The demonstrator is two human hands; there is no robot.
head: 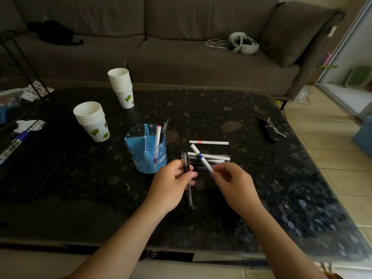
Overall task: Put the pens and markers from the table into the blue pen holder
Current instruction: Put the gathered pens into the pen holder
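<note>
Right hand (233,180) around white marker (202,159)

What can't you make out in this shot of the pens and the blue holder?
Head view only:
- Loose pens heaped on the dark table: count unclear; they overlap, and the hands cover the near ends.
- Black pen in the left hand: its middle is hidden by fingers.
- White marker with a blue band in the right hand: motion-blurred.
- Blue translucent pen holder: far compartments' contents unclear.

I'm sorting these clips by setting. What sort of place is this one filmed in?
Most likely a home living room. A long grey sofa with a cushion stands behind a low dark coffee table, and the floor at the right is tiled.
</note>
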